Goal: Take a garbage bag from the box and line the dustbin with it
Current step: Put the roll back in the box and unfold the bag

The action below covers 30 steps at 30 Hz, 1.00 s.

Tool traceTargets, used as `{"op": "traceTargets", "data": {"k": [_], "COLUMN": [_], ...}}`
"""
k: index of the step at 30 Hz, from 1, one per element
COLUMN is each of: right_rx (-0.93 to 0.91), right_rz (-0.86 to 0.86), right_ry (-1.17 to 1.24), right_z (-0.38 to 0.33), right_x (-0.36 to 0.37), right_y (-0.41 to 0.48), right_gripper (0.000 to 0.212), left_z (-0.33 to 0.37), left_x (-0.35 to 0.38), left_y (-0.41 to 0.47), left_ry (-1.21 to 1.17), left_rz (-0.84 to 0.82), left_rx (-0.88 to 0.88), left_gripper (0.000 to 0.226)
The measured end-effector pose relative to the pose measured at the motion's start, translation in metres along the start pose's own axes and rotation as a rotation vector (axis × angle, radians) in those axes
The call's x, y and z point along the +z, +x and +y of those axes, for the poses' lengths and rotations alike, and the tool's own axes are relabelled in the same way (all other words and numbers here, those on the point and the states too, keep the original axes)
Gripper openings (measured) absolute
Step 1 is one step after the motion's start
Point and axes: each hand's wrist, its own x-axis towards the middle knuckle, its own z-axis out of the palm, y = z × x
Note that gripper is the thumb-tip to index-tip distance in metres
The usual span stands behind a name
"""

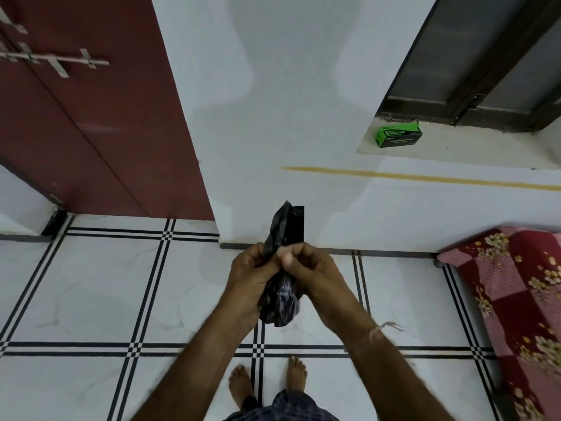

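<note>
A folded, crumpled black garbage bag stands upright between my two hands in the middle of the view. My left hand grips its left side and my right hand pinches it from the right with thumb and fingers. The bag's lower end hangs below my palms. The green garbage bag box lies on a window ledge at the upper right, well away from my hands. No dustbin is in view.
A dark red door with a metal latch fills the upper left. A white wall faces me. A bed with a red flowered cover juts in at the right. White floor tiles with black lines and my bare feet lie below.
</note>
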Motion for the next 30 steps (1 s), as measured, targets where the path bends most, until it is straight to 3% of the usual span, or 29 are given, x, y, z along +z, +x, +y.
{"op": "traceTargets", "data": {"k": [2,7,12,15,18,21,25,28,30], "right_rx": [0.014,0.099,0.215,0.325,0.379,0.351,0.233,0.155,0.119], "right_rz": [0.046,0.138,0.186,0.215,0.297,0.397,0.467,0.438,0.332], "right_ry": [0.026,0.158,0.384,0.576,0.689,0.739,0.710,0.649,0.596], "right_z": [0.005,0.011,0.014,0.014,0.019,0.017,0.018,0.018,0.014], "right_x": [0.002,-0.010,-0.035,-0.048,-0.060,-0.072,-0.088,-0.095,-0.089], "right_y": [0.003,0.009,0.016,0.024,0.031,0.034,0.035,0.034,0.032], "right_gripper": [0.037,0.026,0.048,0.047,0.037,0.035,0.022,0.022,0.024], "left_z": [-0.004,-0.009,-0.011,-0.013,-0.015,-0.015,-0.014,-0.017,-0.021], "left_x": [-0.003,-0.011,-0.043,-0.061,-0.076,-0.090,-0.115,-0.122,-0.119], "left_y": [0.002,0.008,0.018,0.024,0.029,0.030,0.033,0.036,0.039], "left_ry": [-0.084,-0.161,-0.237,-0.334,-0.444,-0.534,-0.641,-0.635,-0.589], "left_rz": [-0.035,-0.044,0.058,0.141,0.243,0.306,0.471,0.507,0.438], "left_rx": [-0.068,-0.114,-0.182,-0.209,-0.224,-0.182,-0.162,-0.171,-0.167], "left_gripper": [0.021,0.061,0.052,0.062,0.047,0.063,0.055,0.039,0.042]}}
